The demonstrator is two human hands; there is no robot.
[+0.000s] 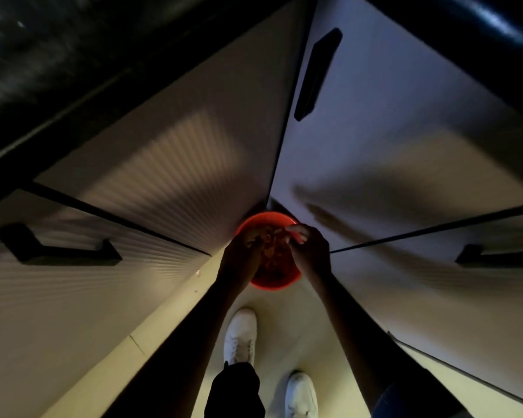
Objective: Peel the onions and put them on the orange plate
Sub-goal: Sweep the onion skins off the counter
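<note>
An orange plate or bowl (274, 283) sits on the floor in the corner where two cabinet runs meet. It holds brownish onion pieces or skins (271, 257), too dim to tell apart. Both arms reach down over it. My left hand (242, 251) hangs above its left side with the fingers curled around something small and pale, probably an onion or a peel. My right hand (310, 247) is over the right rim, fingertips pinched on a pale scrap. The hands cover most of the bowl's inside.
Cabinet doors with dark handles (61, 251) (317, 73) stand close on the left and right. Two white shoes (240, 333) (301, 393) stand on the pale floor just behind the bowl. A small scrap (198, 273) lies on the floor to the left.
</note>
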